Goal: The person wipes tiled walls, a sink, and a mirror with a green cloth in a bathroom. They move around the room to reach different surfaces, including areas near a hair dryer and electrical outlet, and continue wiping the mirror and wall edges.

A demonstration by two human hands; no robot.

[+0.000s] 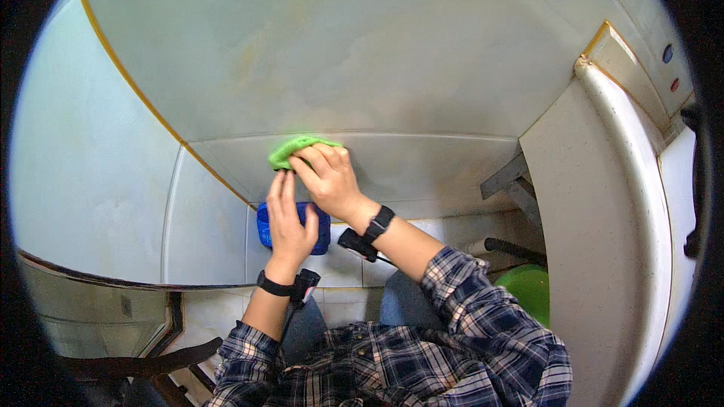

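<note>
A bright green cloth (302,144), bunched up, lies against the tiled wall (392,152) just below a horizontal joint. My right hand (329,179) has its fingers bent over the cloth and presses it to the tiles. Just left of it, my left hand (290,220) has its fingers stretched upward, their tips close under the cloth's lower edge. Whether those tips touch the cloth I cannot tell. Beneath my left hand, partly hidden by it, a blue plastic basin (321,227) stands on the floor.
On the right a pale counter panel (596,203) with a rounded edge stands out, with a grey metal bracket (507,175) beside it. Below the bracket are a black corrugated hose (514,249) and a green tub (528,290). A dark wooden piece of furniture (143,364) is at lower left.
</note>
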